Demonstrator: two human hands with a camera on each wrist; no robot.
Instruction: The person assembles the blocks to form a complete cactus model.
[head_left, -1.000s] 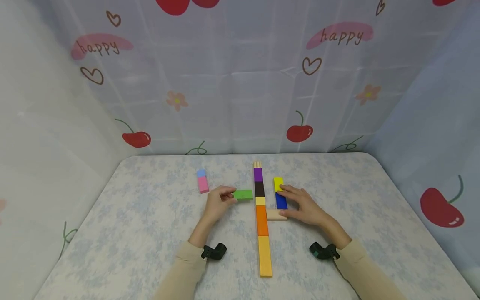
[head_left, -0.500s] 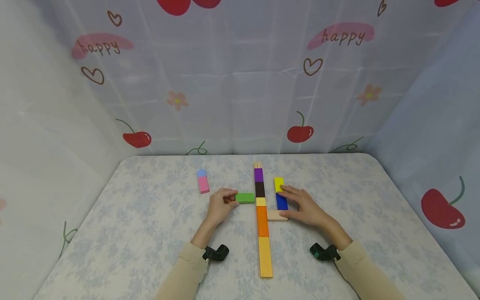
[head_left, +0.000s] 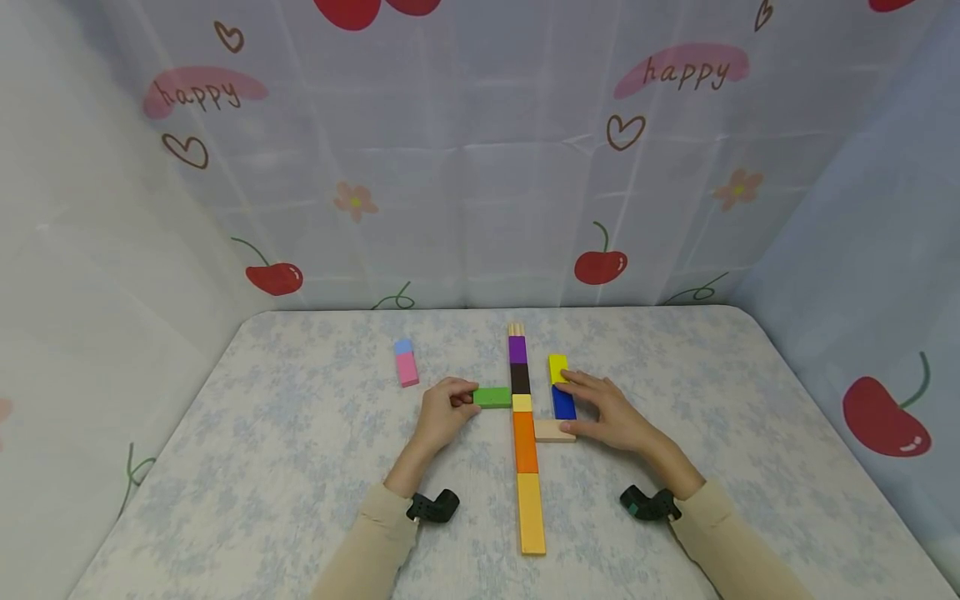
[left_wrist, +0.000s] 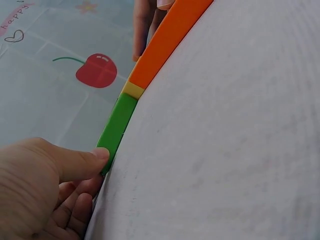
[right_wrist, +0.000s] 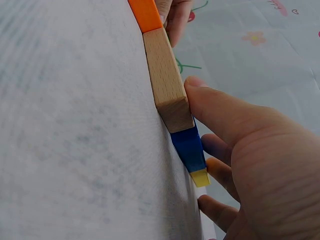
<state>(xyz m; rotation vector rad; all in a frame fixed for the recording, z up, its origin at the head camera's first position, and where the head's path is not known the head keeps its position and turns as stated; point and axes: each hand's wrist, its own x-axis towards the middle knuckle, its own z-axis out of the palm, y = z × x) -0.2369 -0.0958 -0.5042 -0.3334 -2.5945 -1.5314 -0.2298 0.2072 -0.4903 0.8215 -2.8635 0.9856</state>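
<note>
Between thumb and fingers, my left hand (head_left: 441, 412) pinches a green block (head_left: 492, 397) lying flat. Its far end meets a straight column of blocks, beside the small pale-yellow block (head_left: 521, 403); the left wrist view shows the two touching. Across the column, my right hand (head_left: 617, 415) rests with fingers spread. Its thumb touches a bare wooden block (head_left: 550, 431), while the fingertips lie at a blue block (head_left: 563, 406) and a yellow block (head_left: 557, 364). In the right wrist view the wooden block (right_wrist: 165, 70) abuts the orange block (right_wrist: 145, 15).
The column also holds a purple block (head_left: 517, 350), a dark block (head_left: 519, 379) and a long yellow block (head_left: 532, 512), with thin sticks (head_left: 516, 329) at its far end. A pink block (head_left: 407, 369) and a light-blue block (head_left: 403, 346) lie at the back left.
My left hand has moved slightly right and nearer to me, bringing the green block against the column. The right hand has stayed in place.
</note>
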